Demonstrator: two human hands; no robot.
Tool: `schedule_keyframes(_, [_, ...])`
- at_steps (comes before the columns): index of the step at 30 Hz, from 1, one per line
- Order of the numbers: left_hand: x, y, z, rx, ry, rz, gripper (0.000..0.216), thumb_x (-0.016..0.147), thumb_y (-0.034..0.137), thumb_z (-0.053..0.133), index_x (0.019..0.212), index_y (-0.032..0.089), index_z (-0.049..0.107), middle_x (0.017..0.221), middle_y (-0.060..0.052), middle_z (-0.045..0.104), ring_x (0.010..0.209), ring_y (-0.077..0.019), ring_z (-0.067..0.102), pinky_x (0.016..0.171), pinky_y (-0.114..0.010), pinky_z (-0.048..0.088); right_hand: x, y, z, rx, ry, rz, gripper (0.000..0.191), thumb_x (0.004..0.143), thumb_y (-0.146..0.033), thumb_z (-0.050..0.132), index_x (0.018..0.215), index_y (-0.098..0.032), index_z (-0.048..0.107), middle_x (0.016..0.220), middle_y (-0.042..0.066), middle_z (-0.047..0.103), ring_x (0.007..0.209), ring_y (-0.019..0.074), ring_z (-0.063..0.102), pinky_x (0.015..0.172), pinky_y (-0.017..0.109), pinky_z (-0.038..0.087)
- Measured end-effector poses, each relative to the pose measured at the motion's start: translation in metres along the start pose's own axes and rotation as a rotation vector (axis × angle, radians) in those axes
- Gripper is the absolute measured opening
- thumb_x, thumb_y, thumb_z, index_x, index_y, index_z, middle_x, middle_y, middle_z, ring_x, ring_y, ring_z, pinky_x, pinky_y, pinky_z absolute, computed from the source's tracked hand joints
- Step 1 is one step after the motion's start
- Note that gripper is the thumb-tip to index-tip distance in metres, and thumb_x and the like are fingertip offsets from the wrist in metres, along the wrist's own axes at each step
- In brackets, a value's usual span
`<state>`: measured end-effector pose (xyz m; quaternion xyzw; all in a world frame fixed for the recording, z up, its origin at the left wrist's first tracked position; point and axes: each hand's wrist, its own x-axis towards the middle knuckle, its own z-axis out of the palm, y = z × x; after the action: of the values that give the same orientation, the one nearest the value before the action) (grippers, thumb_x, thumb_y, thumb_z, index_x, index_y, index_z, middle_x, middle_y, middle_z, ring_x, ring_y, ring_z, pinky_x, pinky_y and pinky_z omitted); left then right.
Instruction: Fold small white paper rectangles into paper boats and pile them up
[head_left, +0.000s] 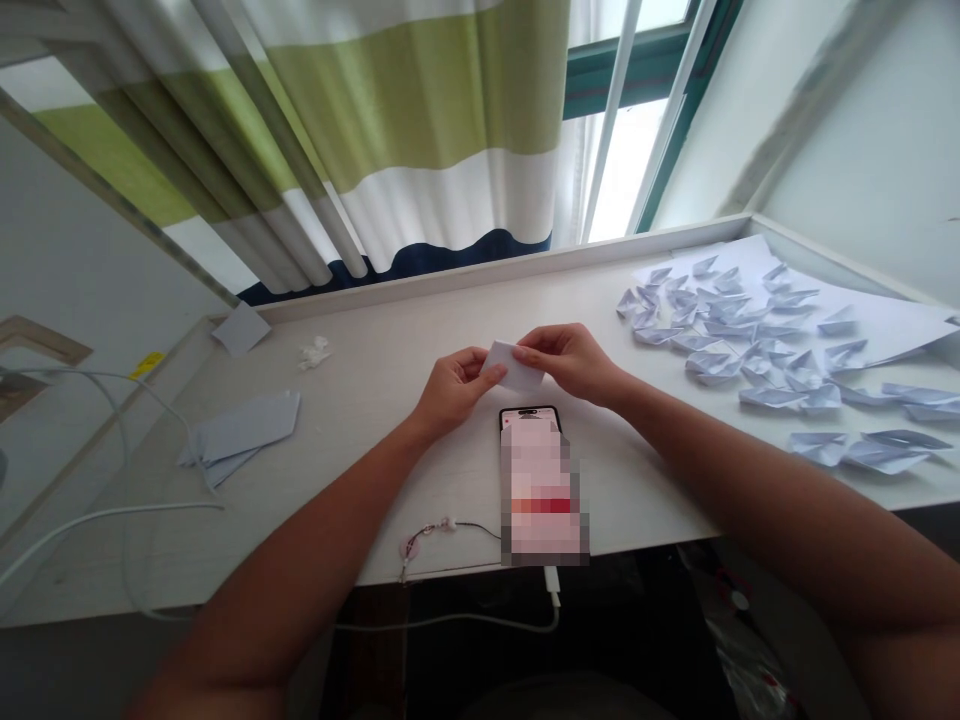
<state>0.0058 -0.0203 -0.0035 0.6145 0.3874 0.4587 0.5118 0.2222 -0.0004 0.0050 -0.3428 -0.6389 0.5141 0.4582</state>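
Observation:
Between my two hands is a small folded piece of white paper (523, 375), raised just above the desk. My left hand (459, 385) pinches its left side, thumb on the front face. On the upper right, my right hand (562, 358) grips the same paper between thumb and fingers. Below it lies a phone (531, 480) with a lit, blurred screen. Many folded white paper boats (724, 310) are spread over the right part of the desk. A stack of white paper (255, 430) rests at the left.
The white desk (405, 340) has a raised back rim. A square paper (241, 328) and a crumpled tissue (315, 352) are at the back left. A white cable (555, 590) runs to the phone, and a beaded strap (427, 532) trails beside it. Large paper sheets (892, 320) lie under the boats.

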Motion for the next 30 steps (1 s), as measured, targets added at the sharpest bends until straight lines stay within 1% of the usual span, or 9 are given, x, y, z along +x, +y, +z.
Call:
schedule_keyframes(4, [0.012, -0.005, 0.004, 0.010, 0.008, -0.018, 0.050, 0.074, 0.060, 0.093, 0.095, 0.017, 0.079, 0.091, -0.008, 0.083, 0.081, -0.0202, 0.076, 0.079, -0.033, 0.059, 0.003, 0.001, -0.007, -0.007, 0.065, 0.055, 0.032, 0.076, -0.049, 0.090, 0.078, -0.018, 0.079, 0.075, 0.004, 0.075, 0.068, 0.0163, 0.063, 0.061, 0.030, 0.047])
schedule_keyframes(8, [0.014, -0.012, 0.006, -0.022, 0.065, -0.045, 0.056, 0.072, 0.066, 0.093, 0.092, 0.017, 0.076, 0.083, -0.007, 0.082, 0.074, -0.0181, 0.074, 0.073, -0.029, 0.057, 0.005, 0.002, -0.016, -0.073, 0.002, 0.123, 0.024, 0.074, -0.038, 0.087, 0.071, -0.018, 0.074, 0.063, 0.000, 0.067, 0.061, 0.0135, 0.056, 0.056, 0.027, 0.040])
schedule_keyframes(11, [0.011, -0.014, 0.005, -0.026, 0.041, -0.038, 0.054, 0.074, 0.065, 0.092, 0.092, 0.016, 0.076, 0.082, -0.006, 0.081, 0.073, -0.0171, 0.073, 0.071, -0.028, 0.056, 0.004, 0.003, -0.016, -0.060, -0.019, 0.106, 0.024, 0.075, -0.038, 0.086, 0.071, -0.018, 0.073, 0.063, 0.000, 0.066, 0.060, 0.0123, 0.054, 0.055, 0.027, 0.038])
schedule_keyframes(15, [0.009, -0.017, 0.004, -0.039, 0.046, -0.023, 0.052, 0.077, 0.064, 0.091, 0.093, 0.016, 0.076, 0.085, -0.007, 0.082, 0.074, -0.0168, 0.073, 0.072, -0.028, 0.057, 0.003, 0.004, -0.010, -0.040, -0.032, 0.075, 0.028, 0.075, -0.041, 0.090, 0.072, -0.019, 0.074, 0.067, 0.001, 0.069, 0.063, 0.0135, 0.057, 0.057, 0.028, 0.041])
schedule_keyframes(20, [0.013, -0.020, 0.003, -0.102, 0.063, -0.028, 0.053, 0.077, 0.064, 0.091, 0.098, 0.018, 0.075, 0.080, -0.004, 0.079, 0.078, -0.0179, 0.074, 0.080, -0.032, 0.061, 0.004, 0.004, -0.011, -0.062, 0.028, 0.025, 0.031, 0.078, -0.046, 0.091, 0.076, -0.018, 0.076, 0.069, 0.002, 0.070, 0.064, 0.0147, 0.059, 0.059, 0.029, 0.045])
schedule_keyframes(22, [0.014, -0.021, 0.002, -0.097, 0.046, -0.041, 0.051, 0.075, 0.062, 0.093, 0.094, 0.018, 0.075, 0.083, -0.005, 0.080, 0.078, -0.0178, 0.074, 0.080, -0.032, 0.060, 0.004, 0.003, -0.013, -0.063, 0.048, 0.008, 0.035, 0.079, -0.049, 0.092, 0.078, -0.018, 0.077, 0.071, 0.003, 0.070, 0.065, 0.0149, 0.060, 0.060, 0.030, 0.048])
schedule_keyframes(24, [0.013, -0.021, 0.002, -0.075, 0.042, -0.042, 0.048, 0.075, 0.060, 0.093, 0.086, 0.018, 0.074, 0.083, -0.006, 0.079, 0.075, -0.0169, 0.072, 0.078, -0.032, 0.059, 0.004, 0.003, -0.014, -0.051, 0.052, 0.013, 0.038, 0.078, -0.053, 0.093, 0.080, -0.018, 0.078, 0.072, 0.003, 0.071, 0.066, 0.0148, 0.062, 0.060, 0.029, 0.050])
schedule_keyframes(27, [0.012, -0.020, 0.001, -0.047, 0.059, -0.015, 0.046, 0.078, 0.061, 0.090, 0.081, 0.018, 0.074, 0.078, -0.005, 0.077, 0.071, -0.0162, 0.069, 0.075, -0.031, 0.058, 0.004, 0.003, -0.014, -0.020, -0.008, 0.076, 0.043, 0.078, -0.058, 0.093, 0.081, -0.018, 0.078, 0.074, 0.003, 0.073, 0.067, 0.0148, 0.064, 0.062, 0.029, 0.056])
schedule_keyframes(30, [0.011, -0.017, 0.002, -0.009, 0.079, 0.024, 0.044, 0.083, 0.062, 0.085, 0.081, 0.019, 0.076, 0.078, -0.005, 0.076, 0.073, -0.0173, 0.069, 0.077, -0.032, 0.059, 0.002, 0.003, -0.012, 0.018, -0.100, 0.158, 0.048, 0.078, -0.063, 0.092, 0.082, -0.017, 0.080, 0.079, 0.004, 0.075, 0.072, 0.0160, 0.069, 0.070, 0.033, 0.065])
